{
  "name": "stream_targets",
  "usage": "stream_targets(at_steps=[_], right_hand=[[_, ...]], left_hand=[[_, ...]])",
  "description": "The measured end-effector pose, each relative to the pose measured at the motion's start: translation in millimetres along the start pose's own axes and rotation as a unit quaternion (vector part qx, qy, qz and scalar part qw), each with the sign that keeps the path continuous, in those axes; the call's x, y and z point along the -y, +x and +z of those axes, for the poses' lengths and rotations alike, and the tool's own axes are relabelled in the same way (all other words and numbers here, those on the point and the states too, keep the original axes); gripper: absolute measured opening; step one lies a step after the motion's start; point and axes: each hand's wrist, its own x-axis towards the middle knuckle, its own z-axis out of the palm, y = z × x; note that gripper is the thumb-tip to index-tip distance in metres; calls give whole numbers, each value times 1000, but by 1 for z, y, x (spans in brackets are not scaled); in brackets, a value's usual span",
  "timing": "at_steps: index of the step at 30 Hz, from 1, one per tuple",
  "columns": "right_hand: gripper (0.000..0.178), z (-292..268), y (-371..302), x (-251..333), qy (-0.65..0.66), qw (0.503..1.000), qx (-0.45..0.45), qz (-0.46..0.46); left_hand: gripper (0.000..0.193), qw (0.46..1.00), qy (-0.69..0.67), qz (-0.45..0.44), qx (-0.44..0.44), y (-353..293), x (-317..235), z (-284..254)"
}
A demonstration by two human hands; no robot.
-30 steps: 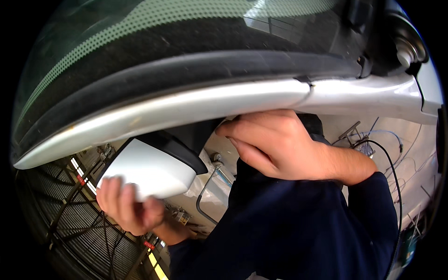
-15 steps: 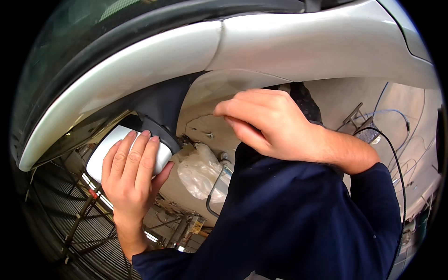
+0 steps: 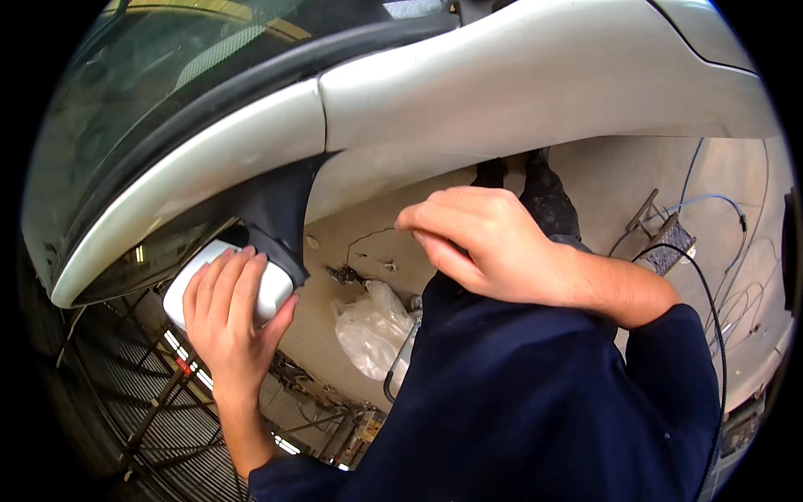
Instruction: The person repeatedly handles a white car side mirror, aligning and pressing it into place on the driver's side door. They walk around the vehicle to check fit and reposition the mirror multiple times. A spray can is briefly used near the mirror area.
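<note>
A car's side mirror (image 3: 175, 303) with a white cover juts from its black mount (image 3: 280, 205) at the left. My left hand (image 3: 232, 322) lies over that cover, fingers bent across the top and thumb along its right side. My right hand (image 3: 489, 243) hovers in front of my body, below the silver car body (image 3: 502, 84), touching no part of the car. Its fingers are curled and meet the thumb; whatever may sit between them is hidden.
Clear plastic sheeting (image 3: 368, 330) lies on the floor near my body. A small metal stand (image 3: 669, 243) and a blue hose (image 3: 707, 198) are at the right. A black cable (image 3: 713, 335) runs beside my right arm. Slatted metal framework (image 3: 167, 402) fills the lower left.
My view has shifted, so the car's panel seam sits further left and more windshield shows. The left hand stays on the mirror; the right hand keeps its curled pose.
</note>
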Motion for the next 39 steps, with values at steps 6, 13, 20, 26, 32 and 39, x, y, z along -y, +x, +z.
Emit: stream_targets(at_steps=[6,13,20,26,32,39], right_hand=[[20,-3,-9,5,3,1000,8,-29],[17,9,21,42,1,996,24,-82],[80,92,73,122,-124,954,69,-264],[107,161,99,125,-206,936,130,-256],[116,194,53,144,-341,914,84,-202],[123,212,57,147,-379,912,101,-120]], left_hand=[[52,1000,-25,-20,1,6,-7,0],[70,972,-64,-154,-168,-57,2,-28],[51,782,-250,-438,-366,-201,31,29],[48,815,-196,-428,-338,-276,16,81],[45,768,-293,-452,-347,-372,-1,184],[40,711,-460,-432,-310,-414,6,289]])
